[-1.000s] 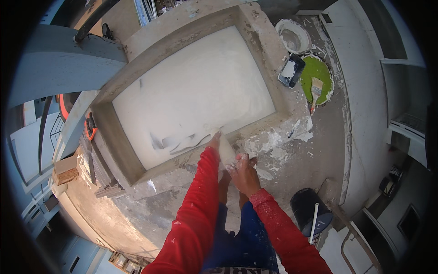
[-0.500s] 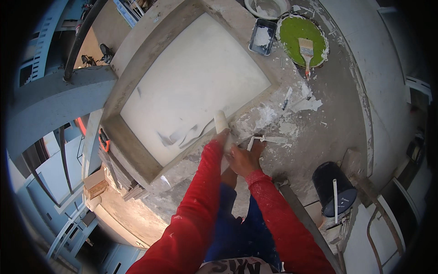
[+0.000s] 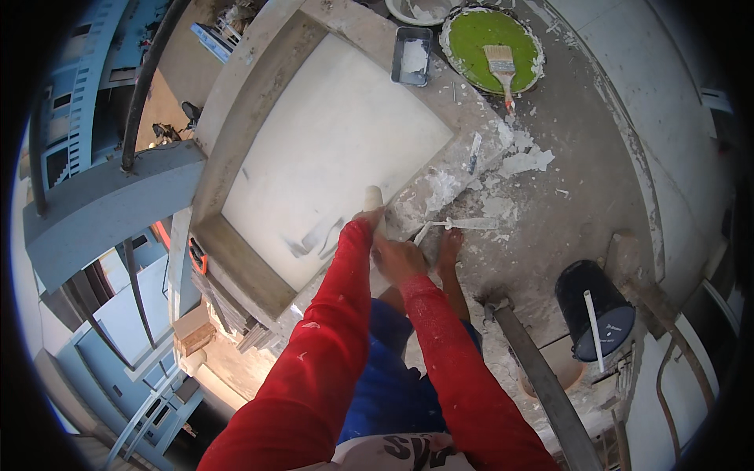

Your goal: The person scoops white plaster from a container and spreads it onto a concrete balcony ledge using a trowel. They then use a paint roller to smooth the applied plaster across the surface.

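Note:
A pale cylinder [image 3: 372, 198], like a paint roller sleeve, sticks up out of my closed left hand [image 3: 367, 218] over the near edge of a white panel [image 3: 345, 125]. My right hand [image 3: 399, 261] closes round its lower part, just below and right of the left. The cylinder's lower end is hidden by my hands. Right beside the right hand is a white-coated bent tool [image 3: 471, 224] with a thin bar and a straight handle, near my bare foot [image 3: 450, 245]; whether my fingers touch it I cannot tell. Grey smears mark the panel's near part.
A raised concrete border [image 3: 224, 169] frames the panel. Beyond are a small dark tray [image 3: 411, 56] and a green lid [image 3: 471, 43] bearing a paintbrush [image 3: 500, 63]. White flakes [image 3: 526, 161] litter the floor. At right a black bucket [image 3: 577, 290] stands near a metal bar [image 3: 546, 385].
The view has shifted, so the panel, tray and lid sit differently in it. Both hands keep their hold on the cylinder, now somewhat further left and up in the picture.

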Action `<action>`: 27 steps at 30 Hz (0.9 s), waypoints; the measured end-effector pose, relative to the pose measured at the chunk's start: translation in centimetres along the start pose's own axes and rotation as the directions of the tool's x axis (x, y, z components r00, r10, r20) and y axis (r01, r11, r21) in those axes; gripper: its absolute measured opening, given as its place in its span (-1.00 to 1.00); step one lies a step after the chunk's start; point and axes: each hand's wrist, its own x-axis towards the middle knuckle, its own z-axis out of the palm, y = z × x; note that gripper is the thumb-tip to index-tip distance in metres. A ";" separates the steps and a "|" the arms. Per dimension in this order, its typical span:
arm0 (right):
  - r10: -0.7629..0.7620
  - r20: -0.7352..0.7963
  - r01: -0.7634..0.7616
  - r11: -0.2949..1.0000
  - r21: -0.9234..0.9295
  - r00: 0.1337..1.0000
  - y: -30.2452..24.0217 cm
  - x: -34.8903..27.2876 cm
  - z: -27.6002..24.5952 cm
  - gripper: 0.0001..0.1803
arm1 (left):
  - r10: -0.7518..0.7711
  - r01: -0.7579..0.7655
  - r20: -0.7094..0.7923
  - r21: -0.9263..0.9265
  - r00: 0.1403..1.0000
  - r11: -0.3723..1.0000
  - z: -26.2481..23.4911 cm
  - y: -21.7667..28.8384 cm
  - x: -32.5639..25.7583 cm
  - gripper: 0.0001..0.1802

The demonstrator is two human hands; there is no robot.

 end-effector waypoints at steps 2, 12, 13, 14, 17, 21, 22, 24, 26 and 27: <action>0.019 -0.071 -0.020 1.000 -0.023 0.997 -0.4 -1.4 -0.4 -0.89 | -0.007 0.008 -0.025 0.035 1.000 0.999 0.1 0.9 0.6 -0.14; -0.058 -0.161 0.083 0.985 0.153 0.985 -0.8 -10.3 -5.2 -0.86 | -0.027 0.039 -0.195 0.059 0.981 0.998 0.8 3.6 0.0 -0.12; -0.065 -0.176 0.097 0.978 0.184 0.982 -0.8 -11.6 -5.9 -0.85 | -0.037 0.046 -0.207 0.039 0.978 0.998 0.7 3.3 0.2 -0.12; -0.074 -0.189 0.114 0.970 0.214 0.979 -0.8 -12.9 -6.7 -0.84 | -0.047 0.052 -0.223 0.018 0.974 0.998 0.8 3.1 0.5 -0.12; -0.013 -0.216 0.063 0.971 0.229 0.976 -0.8 -16.6 -9.5 -0.75 | -0.075 0.054 -0.276 -0.082 0.958 0.995 2.1 2.5 2.5 -0.11; 0.064 -0.296 0.003 0.975 0.221 0.953 1.3 -22.1 -14.5 -0.76 | 0.019 -0.109 -0.243 -0.360 0.970 0.927 0.0 -2.4 7.8 -0.06; 0.114 -0.326 -0.024 0.963 0.268 0.938 2.2 -22.7 -14.9 -0.79 | -0.003 -0.088 -0.212 -0.419 0.977 0.904 -0.5 -3.1 8.9 -0.05; 0.241 -0.352 -0.112 0.931 0.348 0.904 3.6 -21.7 -15.7 -0.83 | 0.046 -0.146 -0.243 -0.408 0.969 0.901 -0.3 -3.5 10.3 -0.01; 0.255 -0.391 -0.095 0.919 0.383 0.884 5.6 -20.9 -15.4 -0.84 | 0.059 -0.171 -0.261 -0.431 0.964 0.886 -1.6 -3.7 10.7 0.03; 0.261 -0.413 -0.084 0.912 0.401 0.873 6.3 -20.4 -15.1 -0.84 | 0.051 -0.168 -0.257 -0.459 0.965 0.873 -3.0 -3.6 10.5 0.06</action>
